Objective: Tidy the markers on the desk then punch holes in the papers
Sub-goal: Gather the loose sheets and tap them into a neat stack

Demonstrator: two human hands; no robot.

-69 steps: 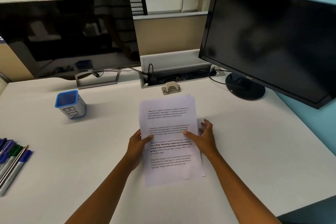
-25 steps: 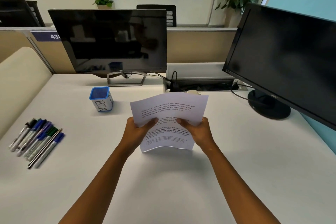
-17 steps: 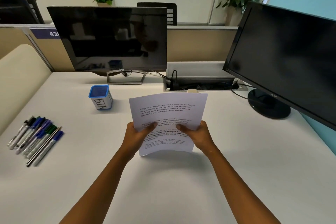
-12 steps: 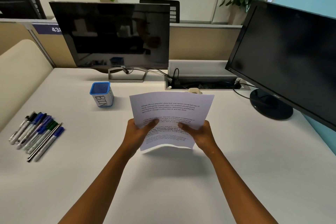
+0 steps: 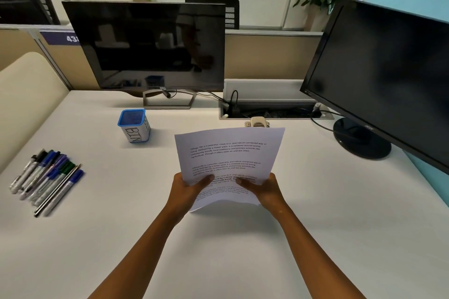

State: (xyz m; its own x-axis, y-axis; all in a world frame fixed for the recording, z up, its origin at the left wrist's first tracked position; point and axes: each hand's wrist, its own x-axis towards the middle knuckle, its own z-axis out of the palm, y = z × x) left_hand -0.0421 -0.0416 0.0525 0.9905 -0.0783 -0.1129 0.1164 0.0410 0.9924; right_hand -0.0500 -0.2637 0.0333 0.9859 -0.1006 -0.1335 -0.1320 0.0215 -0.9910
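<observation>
A stack of printed white papers (image 5: 230,153) stands nearly upright over the middle of the desk, its lower edge just above the desktop. My left hand (image 5: 187,189) grips its lower left side and my right hand (image 5: 263,189) grips its lower right side, thumbs on the front. Several markers and a pencil (image 5: 46,177) lie in a row at the desk's left edge. A beige hole punch (image 5: 258,122) sits just behind the papers, partly hidden by them.
A blue-rimmed cup labelled BIN (image 5: 134,126) stands left of the papers. Two dark monitors stand at the back left (image 5: 148,46) and the right (image 5: 379,75). An open cable tray (image 5: 272,111) lies between them. The white desk (image 5: 218,250) stretches toward me.
The papers were lying flat on the desk and are now lifted upright in both hands. Over the last second they have shifted only slightly.
</observation>
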